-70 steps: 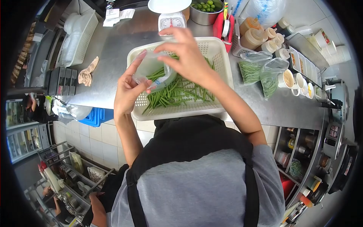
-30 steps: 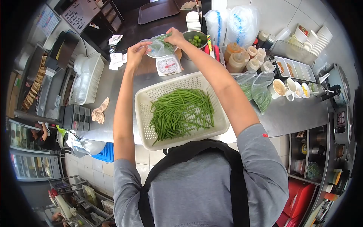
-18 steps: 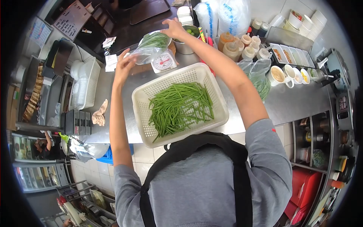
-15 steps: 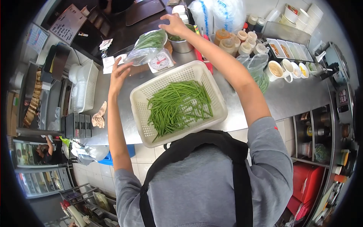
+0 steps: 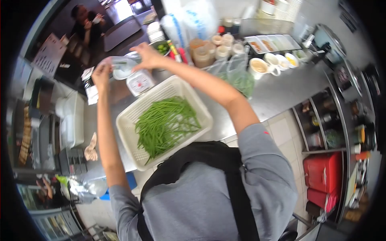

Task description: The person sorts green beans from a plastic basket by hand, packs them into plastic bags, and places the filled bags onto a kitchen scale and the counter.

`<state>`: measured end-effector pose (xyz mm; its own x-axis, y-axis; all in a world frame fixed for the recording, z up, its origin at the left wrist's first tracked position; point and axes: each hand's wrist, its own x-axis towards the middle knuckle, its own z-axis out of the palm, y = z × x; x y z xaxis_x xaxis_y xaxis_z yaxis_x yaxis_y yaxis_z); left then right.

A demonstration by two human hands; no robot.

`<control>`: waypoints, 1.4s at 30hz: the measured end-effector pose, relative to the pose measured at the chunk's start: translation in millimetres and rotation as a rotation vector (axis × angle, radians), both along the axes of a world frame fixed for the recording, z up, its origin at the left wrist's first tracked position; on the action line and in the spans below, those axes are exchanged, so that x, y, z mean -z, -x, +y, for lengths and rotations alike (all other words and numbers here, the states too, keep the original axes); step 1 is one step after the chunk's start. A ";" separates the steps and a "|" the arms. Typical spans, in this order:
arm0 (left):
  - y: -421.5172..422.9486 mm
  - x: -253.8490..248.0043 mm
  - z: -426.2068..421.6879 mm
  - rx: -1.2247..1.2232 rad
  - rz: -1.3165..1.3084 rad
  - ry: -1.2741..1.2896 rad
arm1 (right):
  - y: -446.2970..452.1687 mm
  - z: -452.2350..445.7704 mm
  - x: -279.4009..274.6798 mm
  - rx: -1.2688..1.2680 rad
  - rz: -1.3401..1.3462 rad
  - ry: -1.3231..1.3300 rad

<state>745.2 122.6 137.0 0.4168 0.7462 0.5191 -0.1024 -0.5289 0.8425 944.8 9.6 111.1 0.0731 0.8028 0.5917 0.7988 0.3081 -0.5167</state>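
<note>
A clear plastic bag (image 5: 124, 67) stretches between my hands above a white dial scale (image 5: 140, 83). My left hand (image 5: 102, 73) is closed on the bag's left edge. At the bag's right side, my right hand (image 5: 148, 57) curls with thumb and fingers around the plastic; its fingertips are partly blurred. Glare and blur make the bag's contents hard to see. In front of me a cream perforated basket (image 5: 201, 116) holds a loose heap of long green beans (image 5: 165, 124).
Sauce containers (image 5: 201, 52), mugs (image 5: 259, 66) and a bag of greens (image 5: 241, 80) stand on the steel counter (image 5: 273, 90) at right. A metal pot with green vegetables (image 5: 163, 49) is behind my right hand. Another person (image 5: 84, 24) is at far left.
My left hand has gone from open fingers to closed on the bag. My right hand has come down from above onto the bag's right side. The view has shifted.
</note>
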 end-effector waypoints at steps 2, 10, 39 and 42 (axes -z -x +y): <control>-23.0 -42.8 -25.3 0.089 0.005 0.015 | 10.3 -18.8 -1.3 0.028 -0.013 0.053; -27.3 -88.7 -132.3 0.570 0.011 0.163 | 1.7 -99.2 -60.7 -0.228 0.126 0.307; 139.2 119.1 -203.8 -0.627 0.852 -0.038 | -133.9 -63.0 -65.3 0.552 -0.232 -0.268; 141.6 119.2 -206.2 -0.643 0.871 -0.027 | -181.9 16.9 -57.8 0.383 -0.484 -0.221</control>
<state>603.6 -83.6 17.8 0.1850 0.9494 0.2539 0.8290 -0.2895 0.4785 1126.8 26.5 168.9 0.0138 0.6284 0.7778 0.9995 0.0136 -0.0287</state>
